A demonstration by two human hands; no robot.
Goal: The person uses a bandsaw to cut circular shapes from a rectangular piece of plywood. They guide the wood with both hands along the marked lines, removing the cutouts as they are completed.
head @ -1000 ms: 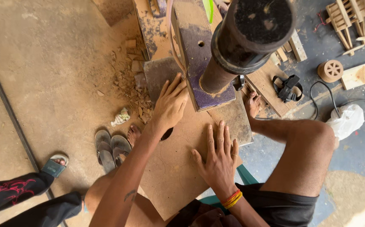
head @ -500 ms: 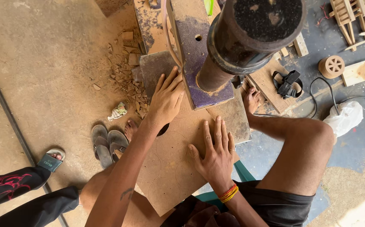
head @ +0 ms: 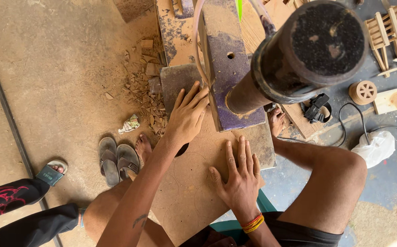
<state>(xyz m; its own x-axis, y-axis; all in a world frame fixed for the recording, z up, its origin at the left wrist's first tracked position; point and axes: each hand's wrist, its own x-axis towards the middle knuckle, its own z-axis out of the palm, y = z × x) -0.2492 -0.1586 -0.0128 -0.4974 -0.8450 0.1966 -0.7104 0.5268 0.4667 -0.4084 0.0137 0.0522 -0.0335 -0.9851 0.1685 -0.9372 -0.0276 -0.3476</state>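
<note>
A flat brown wooden board point(head: 194, 183) with faint pencilled circles lies on the purple machine table point(head: 226, 87) in front of me. My left hand point(head: 187, 116) lies flat on the board's far part, fingers spread beside the machine's arm. My right hand point(head: 239, 178) presses flat on the board's near right part, with coloured bands on its wrist. A thick dark cylinder point(head: 308, 50) of the machine juts toward the camera above the table. Neither hand grips anything.
Wood scraps point(head: 146, 87) lie heaped on the dusty floor at left, near a pair of grey sandals point(head: 116, 158). Another person's leg in black trousers point(head: 11, 206) is at lower left. A small wooden wheel point(head: 363, 91), wooden pieces, a cable and a white bag point(head: 374, 148) lie right.
Both hands stay flat on the board. The view has shifted slightly, and the board and hands sit a little farther in under the machine.
</note>
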